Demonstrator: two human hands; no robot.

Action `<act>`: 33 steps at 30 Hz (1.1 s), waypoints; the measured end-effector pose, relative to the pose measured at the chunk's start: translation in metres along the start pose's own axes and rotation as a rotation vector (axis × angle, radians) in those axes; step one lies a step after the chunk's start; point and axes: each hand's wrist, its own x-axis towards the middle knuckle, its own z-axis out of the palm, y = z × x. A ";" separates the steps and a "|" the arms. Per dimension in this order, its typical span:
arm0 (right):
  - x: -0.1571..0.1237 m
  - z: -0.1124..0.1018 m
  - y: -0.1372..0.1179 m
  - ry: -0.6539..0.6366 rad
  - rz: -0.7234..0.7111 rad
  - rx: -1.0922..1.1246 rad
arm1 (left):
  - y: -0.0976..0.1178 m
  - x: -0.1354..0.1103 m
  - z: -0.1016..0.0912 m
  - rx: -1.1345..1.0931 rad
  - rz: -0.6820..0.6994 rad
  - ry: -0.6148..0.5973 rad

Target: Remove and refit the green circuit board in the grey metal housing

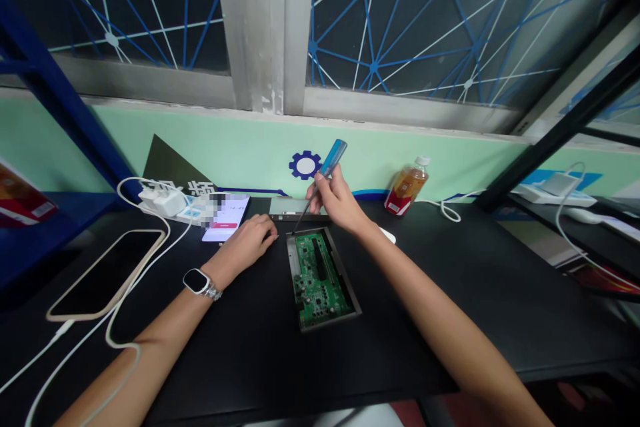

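right hand: the screwdriver (333, 157) is gripped by its blue handle in the right hand (336, 197), the fingers closed around it.
left hand: the fingers of the left hand (250, 238) are bent loosely inward, low over the counter (425, 347); whether anything small is held beneath them cannot be told.
screwdriver: it is tilted, its shaft slanted down to the far left corner of the case; whether the corner is touched by the tip cannot be made out.
case: the metal case (293, 255) is laid flat on the counter between the two forearms, untouched by the left hand.
board: the green board (313, 280) is seated inside the case, its upper face exposed.
wrist: a watch (197, 281) is worn on the left one.
behind the case: a flat metal piece (297, 208) is partly hidden by the right hand.
left side: a lit screen (233, 220) is set just beyond the left hand; a phone (107, 273) is placed farther left, crossed at its edge by a white cable (111, 328).
right side: a bottle (406, 187) is stood near the green wall (240, 147).
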 end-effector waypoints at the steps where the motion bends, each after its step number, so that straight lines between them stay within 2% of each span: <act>1: 0.000 0.000 0.000 0.001 -0.001 0.003 | 0.002 0.000 -0.001 -0.019 0.005 0.002; 11: 0.001 0.002 0.004 0.019 0.007 0.015 | 0.019 0.000 -0.004 -0.200 0.016 0.023; 33: 0.003 0.000 0.004 0.036 -0.005 0.077 | 0.020 -0.001 -0.003 -0.253 0.010 0.029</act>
